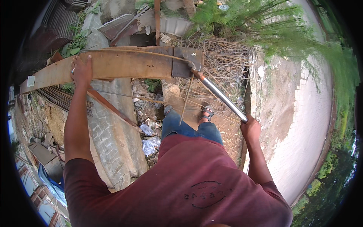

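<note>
A long, worn wooden plank (132, 64) spans the space before me, with a dark metal plate (184, 62) at its right end. Along its far edge lies a thin steel rod (151, 54), bent at the plate so that a short end hangs toward my legs. My left hand (82, 70) rests on the plank's left part, fingers apart and fingertips by the rod; a ring shows on one finger. My right hand (251, 128) is wrapped round the lower end of a shiny pipe-handled bending bar (223, 96), whose rusty head meets the rod at the plate.
A tangled heap of bent steel rods (227, 64) lies beyond the plank, under feathery green branches (261, 22). Straight rods (66, 99) are bundled at left. A pale wall (298, 113) rises at right. Plastic litter (150, 145) fills a gap beside the stone ledge (109, 132).
</note>
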Available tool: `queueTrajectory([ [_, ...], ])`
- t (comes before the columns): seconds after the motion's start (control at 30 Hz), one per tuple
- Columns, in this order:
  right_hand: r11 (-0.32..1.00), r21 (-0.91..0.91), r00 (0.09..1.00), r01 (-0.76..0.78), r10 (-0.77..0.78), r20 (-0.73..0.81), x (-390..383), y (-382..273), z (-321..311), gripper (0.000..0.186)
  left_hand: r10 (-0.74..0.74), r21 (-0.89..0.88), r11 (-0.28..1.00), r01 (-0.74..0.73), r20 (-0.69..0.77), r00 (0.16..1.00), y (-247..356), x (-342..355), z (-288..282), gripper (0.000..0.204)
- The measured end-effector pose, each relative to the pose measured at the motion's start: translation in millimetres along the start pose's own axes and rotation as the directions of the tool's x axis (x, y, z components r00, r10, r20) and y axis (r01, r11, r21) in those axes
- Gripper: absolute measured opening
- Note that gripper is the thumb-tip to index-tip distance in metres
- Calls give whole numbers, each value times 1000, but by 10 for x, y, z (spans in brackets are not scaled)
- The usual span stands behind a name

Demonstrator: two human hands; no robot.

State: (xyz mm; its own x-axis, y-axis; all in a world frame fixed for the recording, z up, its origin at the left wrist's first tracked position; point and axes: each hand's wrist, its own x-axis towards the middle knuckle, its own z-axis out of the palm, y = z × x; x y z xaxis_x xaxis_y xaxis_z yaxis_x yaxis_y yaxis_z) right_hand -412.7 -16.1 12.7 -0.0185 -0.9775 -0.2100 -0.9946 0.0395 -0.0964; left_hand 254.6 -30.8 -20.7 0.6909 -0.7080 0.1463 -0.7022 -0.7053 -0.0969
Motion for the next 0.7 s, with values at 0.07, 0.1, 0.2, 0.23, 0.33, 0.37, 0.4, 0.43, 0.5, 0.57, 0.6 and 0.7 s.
queueTrajectory([
  [0.07, 998, 48, 999, -50, 51, -18, -78, -7, 56, 13, -6, 4, 1000, 6, 12, 1000, 2, 4, -5, 79],
  [0.1, 997, 32, 997, -72, 72, -15, -152, -54, 44, 14, -9, 9, 1000, 9, 16, 1000, 7, 5, 0, 79],
  [0.2, 992, -10, 992, -129, 129, -7, -395, -253, -3, 16, -17, -2, 1000, 17, 37, 999, 51, -22, -45, 79],
  [0.23, 989, -24, 989, -147, 147, -3, -451, -314, -17, 17, -20, -9, 1000, 21, 46, 999, 53, -37, -63, 79],
  [0.33, 992, -14, 992, -128, 128, -7, -469, -303, -42, 18, -31, -31, 999, 33, 69, 997, 34, -59, -82, 80],
  [0.37, 993, -31, 994, -112, 112, -13, -395, -247, -63, 18, -25, -32, 999, 27, 69, 997, 51, -72, -76, 81],
  [0.4, 998, -4, 998, -59, 59, -35, -312, -174, -44, 18, -22, -36, 999, 25, 65, 998, 68, -69, -80, 81],
  [0.43, 997, -9, 997, -78, 77, -21, -326, -145, -50, 17, -21, -40, 999, 24, 62, 998, 82, -74, -84, 81],
  [0.5, 999, -1, 997, -54, 54, -46, -183, -116, -50, 16, -35, -52, 998, 38, 70, 997, 119, -62, -103, 83],
  [0.57, 1000, 1, 996, 7, -6, -85, -29, 91, 13, 15, -30, -63, 997, 36, 92, 995, 120, -40, -138, 84],
  [0.6, 996, 32, 984, 80, -73, -164, 30, 127, -46, 12, -13, -64, 998, 20, 107, 994, 106, -44, -160, 85],
  [0.7, 992, -112, 991, 59, -72, -116, 400, 236, -224, 10, 110, -58, 993, -102, 139, 984, -100, 45, -76, 86],
])
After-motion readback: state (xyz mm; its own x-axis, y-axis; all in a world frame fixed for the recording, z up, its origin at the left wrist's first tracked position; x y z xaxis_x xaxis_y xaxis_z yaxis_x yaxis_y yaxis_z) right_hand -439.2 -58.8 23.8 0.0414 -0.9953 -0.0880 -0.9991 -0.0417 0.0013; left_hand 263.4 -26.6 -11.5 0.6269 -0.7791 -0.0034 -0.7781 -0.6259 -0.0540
